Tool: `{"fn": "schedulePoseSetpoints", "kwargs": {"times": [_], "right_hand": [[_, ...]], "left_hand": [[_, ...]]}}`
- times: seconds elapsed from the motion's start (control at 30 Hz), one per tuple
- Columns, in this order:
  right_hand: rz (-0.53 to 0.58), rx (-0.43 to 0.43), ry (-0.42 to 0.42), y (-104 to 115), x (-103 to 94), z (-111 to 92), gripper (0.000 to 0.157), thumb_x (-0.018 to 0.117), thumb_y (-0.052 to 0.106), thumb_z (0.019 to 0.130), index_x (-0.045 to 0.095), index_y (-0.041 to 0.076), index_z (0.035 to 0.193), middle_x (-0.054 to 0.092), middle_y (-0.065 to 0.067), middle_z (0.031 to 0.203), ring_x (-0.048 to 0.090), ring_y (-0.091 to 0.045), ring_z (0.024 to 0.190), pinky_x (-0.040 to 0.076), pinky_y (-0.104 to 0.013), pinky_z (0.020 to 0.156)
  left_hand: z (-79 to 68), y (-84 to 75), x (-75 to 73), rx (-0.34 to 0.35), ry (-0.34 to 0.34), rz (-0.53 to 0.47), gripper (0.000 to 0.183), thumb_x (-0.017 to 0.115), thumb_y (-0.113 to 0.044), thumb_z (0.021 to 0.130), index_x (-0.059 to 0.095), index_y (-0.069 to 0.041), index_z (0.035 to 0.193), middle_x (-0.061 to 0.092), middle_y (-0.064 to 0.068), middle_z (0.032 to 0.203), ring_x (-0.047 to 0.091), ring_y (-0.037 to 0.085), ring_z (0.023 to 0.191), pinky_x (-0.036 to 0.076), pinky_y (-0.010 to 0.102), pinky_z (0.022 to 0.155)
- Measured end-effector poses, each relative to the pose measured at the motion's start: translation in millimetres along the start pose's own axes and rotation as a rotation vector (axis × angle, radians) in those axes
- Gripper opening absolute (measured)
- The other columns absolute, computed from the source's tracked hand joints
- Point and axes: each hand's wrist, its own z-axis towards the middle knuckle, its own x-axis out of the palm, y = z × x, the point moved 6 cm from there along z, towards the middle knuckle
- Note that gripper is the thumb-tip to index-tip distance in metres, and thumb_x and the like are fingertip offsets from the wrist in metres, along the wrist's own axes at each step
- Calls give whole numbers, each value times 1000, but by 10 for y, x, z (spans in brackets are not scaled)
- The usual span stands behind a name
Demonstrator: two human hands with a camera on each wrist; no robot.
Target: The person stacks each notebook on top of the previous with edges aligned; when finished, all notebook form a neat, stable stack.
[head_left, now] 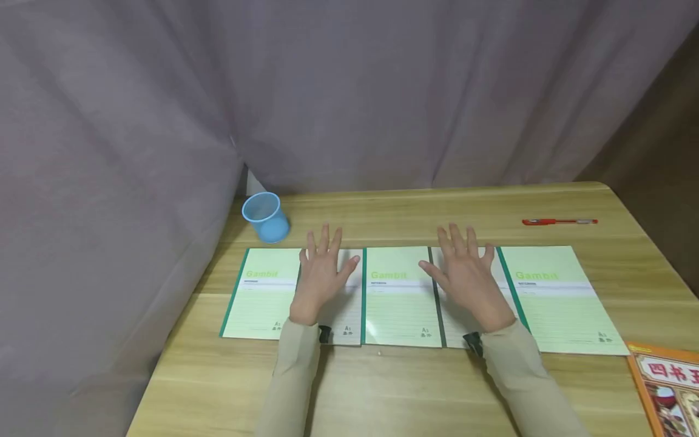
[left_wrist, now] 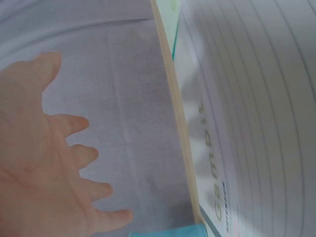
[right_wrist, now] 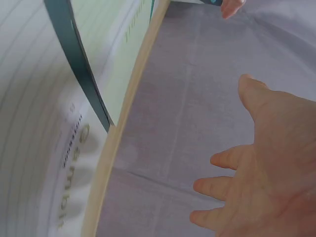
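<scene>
Several notebooks lie side by side in a row across the table, their covers alternating between pale green and greyish white. My left hand (head_left: 321, 276) is spread over the second notebook (head_left: 349, 303) from the left, fingers straight and holding nothing. Over the fourth notebook (head_left: 453, 315), my right hand (head_left: 466, 279) is spread the same way, also holding nothing. Between the hands lies the middle green notebook (head_left: 401, 309). Outermost are the left green notebook (head_left: 262, 303) and the right green notebook (head_left: 565, 309). Both wrist views show a palm held above the covers.
A blue cup (head_left: 272, 227) stands at the back left of the wooden table (head_left: 415, 394). A red pen (head_left: 559, 222) lies at the back right. An orange book (head_left: 666, 379) sits at the right front, beside the last notebook. Grey curtain (head_left: 349, 91) hangs behind.
</scene>
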Motion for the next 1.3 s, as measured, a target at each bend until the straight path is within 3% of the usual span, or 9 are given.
{"fn": "schedulePoseSetpoints", "kwargs": {"times": [0.17,0.3,0.6,0.9,1.3], "right_hand": [[19,17,1,-33,-75,-17,85,45,55,103,19,-4,158,13,-32,162,1,-55,147,-1,-82,104],[22,30,5,-84,-103,-32,86,43,57,103,18,-4,158,12,-32,162,3,-55,147,2,-82,105],[79,43,-8,-201,-198,-100,85,43,52,105,11,-5,159,9,-35,161,7,-58,145,11,-80,105],[124,51,-33,-311,-389,-135,83,46,49,105,13,-7,158,16,-36,159,18,-55,144,20,-77,105],[220,158,75,-527,-584,-227,88,45,51,104,4,-4,159,10,-32,162,12,-53,147,15,-71,112]], "left_hand": [[20,-82,16,35,18,-59,75,46,-55,102,28,-12,161,11,19,167,4,49,150,19,74,110],[33,-178,77,65,48,-52,75,42,-57,103,26,-13,161,9,20,166,4,49,150,22,73,110],[81,-454,149,92,76,-99,81,45,-55,104,16,-7,162,6,19,167,3,45,151,21,71,112],[145,-703,228,109,103,-136,82,46,-53,104,14,-4,162,1,19,167,3,43,151,23,66,114],[184,-922,312,91,152,-232,85,50,-52,103,10,-6,162,6,21,167,17,38,151,26,52,118]]}}
